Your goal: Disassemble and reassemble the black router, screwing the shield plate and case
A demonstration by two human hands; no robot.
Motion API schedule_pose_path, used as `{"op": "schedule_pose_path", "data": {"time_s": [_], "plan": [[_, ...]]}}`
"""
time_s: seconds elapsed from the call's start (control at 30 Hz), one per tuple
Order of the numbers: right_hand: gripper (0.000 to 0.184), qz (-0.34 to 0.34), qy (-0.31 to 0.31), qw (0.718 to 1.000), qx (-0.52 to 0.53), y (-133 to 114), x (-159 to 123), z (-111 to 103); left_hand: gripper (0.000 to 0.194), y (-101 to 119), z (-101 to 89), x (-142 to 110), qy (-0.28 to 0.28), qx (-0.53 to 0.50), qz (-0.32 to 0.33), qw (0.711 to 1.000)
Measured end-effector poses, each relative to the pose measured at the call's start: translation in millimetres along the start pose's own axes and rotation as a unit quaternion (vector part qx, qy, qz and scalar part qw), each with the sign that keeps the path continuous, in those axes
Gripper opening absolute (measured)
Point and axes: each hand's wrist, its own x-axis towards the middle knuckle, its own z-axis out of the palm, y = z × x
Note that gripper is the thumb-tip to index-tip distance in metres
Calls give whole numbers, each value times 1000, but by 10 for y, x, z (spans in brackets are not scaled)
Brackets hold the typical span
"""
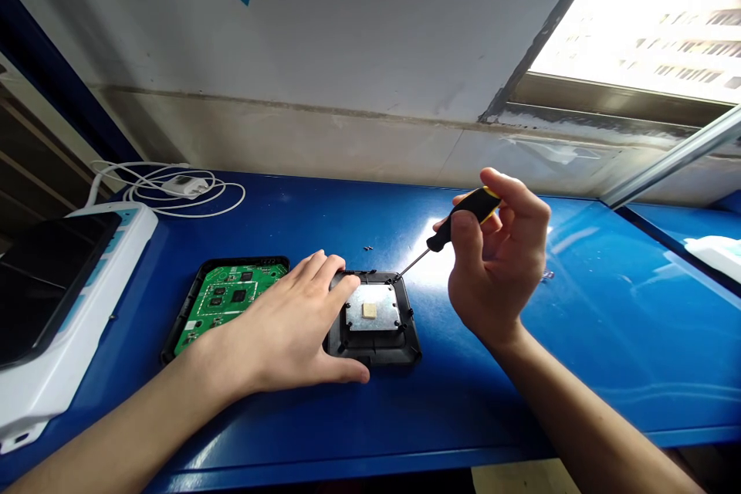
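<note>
Screwdriver (457, 224) gripped in the right hand (498, 270), tip at the far right corner of an opened device (376, 316) on the blue desk (521, 370); left hand (289, 332) lies flat, steadying it. Keeping the shaft upright should prevent slipping.

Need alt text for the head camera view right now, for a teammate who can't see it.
The right hand holds a black-and-yellow screwdriver, its tip at the far right corner of an opened black device on a blue workbench. The left hand lies flat on the device, beside its green circuit board.
</note>
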Motion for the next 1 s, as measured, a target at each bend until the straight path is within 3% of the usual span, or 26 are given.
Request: {"op": "schedule_pose_path", "data": {"time_s": [0.13,0.33,0.5,0.6,0.7,0.83,1.0], "plan": [[36,33,11,999,-17,64,56,-17,86,0,-7,4,-4,6,0,1000],[43,196,-58,972,-118,265,107,-56,97,2,3,15,-30,11,-12,999],[41,264,-183,916,-239,422,126,-55,100,28,-13,24,-41,7,-25,999],[41,266,-271,871,-312,480,88,-61,98,32,-25,28,-34,7,-22,999],[36,265,-316,848,-333,539,19,-76,98,37,-42,34,-44,13,-27,999],[36,261,-328,842,-339,588,-38,-83,99,41,-60,36,-61,12,-35,997],[41,248,-272,871,-326,556,26,-56,95,44,-64,35,-49,13,-25,998]]}}
